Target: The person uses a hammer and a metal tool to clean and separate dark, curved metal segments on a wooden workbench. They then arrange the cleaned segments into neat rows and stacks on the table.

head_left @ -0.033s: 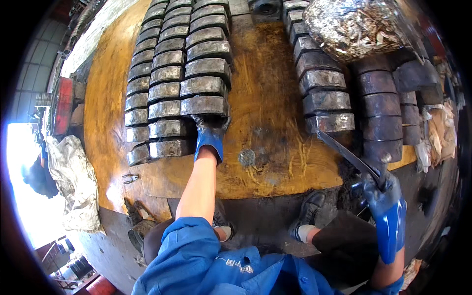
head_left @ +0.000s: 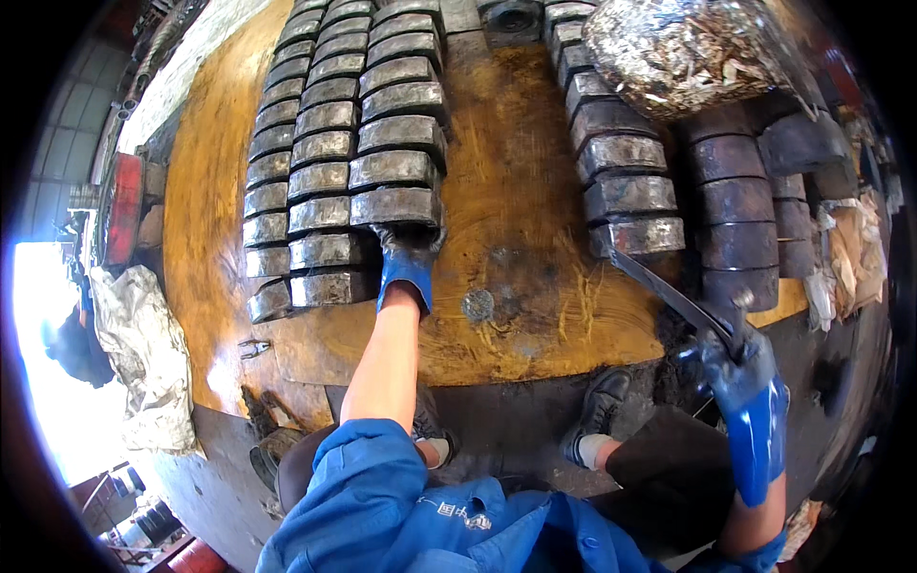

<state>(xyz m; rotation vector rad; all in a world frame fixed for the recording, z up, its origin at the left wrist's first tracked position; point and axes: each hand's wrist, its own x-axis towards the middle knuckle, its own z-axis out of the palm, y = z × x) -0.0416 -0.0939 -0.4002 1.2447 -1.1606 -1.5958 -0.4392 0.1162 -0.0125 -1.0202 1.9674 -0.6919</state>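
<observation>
My left hand [head_left: 409, 260], in a blue glove with a blackened palm, grips the near end of a thick dark curved block [head_left: 395, 204], the closest one in its row. The fingertips are partly hidden under the block. My right hand [head_left: 740, 368], gloved the same way, is closed around a long, flat, dark blade-like tool [head_left: 669, 294]. The tool slants away to the left, its tip beside the nearest block [head_left: 638, 236] of the right-hand row. Whether the tip touches that block I cannot tell.
More block rows [head_left: 320, 177] stand at the left on a stained yellow-brown board [head_left: 516, 172]. Dark cylinders [head_left: 740, 244] are stacked at the right, below a container of shavings [head_left: 683, 57]. Pliers [head_left: 253, 349] lie near the board's left front edge, by a crumpled pale sack [head_left: 143, 353].
My right hand and the tool have shifted very slightly to the left and away from me. My left hand stays on its block.
</observation>
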